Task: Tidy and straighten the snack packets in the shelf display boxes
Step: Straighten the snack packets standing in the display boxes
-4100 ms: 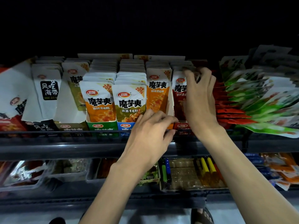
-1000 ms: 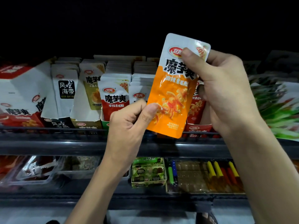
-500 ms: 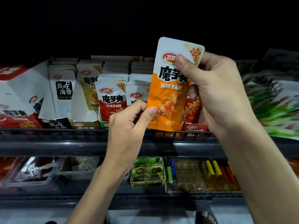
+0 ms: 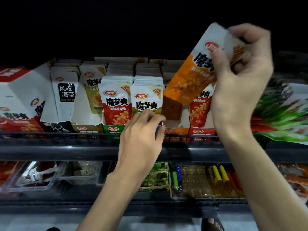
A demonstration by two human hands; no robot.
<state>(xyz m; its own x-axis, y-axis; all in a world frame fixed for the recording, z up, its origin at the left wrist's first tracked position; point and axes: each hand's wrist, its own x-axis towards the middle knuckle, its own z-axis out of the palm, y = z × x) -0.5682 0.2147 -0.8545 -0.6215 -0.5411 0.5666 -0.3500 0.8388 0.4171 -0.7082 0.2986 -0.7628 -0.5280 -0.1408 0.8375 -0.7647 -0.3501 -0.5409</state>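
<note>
Left hand (image 4: pixel 143 135): forearm angled up from lower centre, back of hand toward the camera, fingers curled away; whether they hold anything cannot be seen. Right hand (image 4: pixel 241 90): held higher, forearm rising from lower right, thumb and fingers pinching the top of 1 orange packet (image 4: pixel 188 80); fingers motion-blurred.

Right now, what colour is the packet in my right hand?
The snack packet is orange below, white on top; head view.

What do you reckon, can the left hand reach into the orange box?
Probably yes: the left hand is beside the orange box, whose front is empty; only the orange packet held by the right hand hangs above it.
</note>
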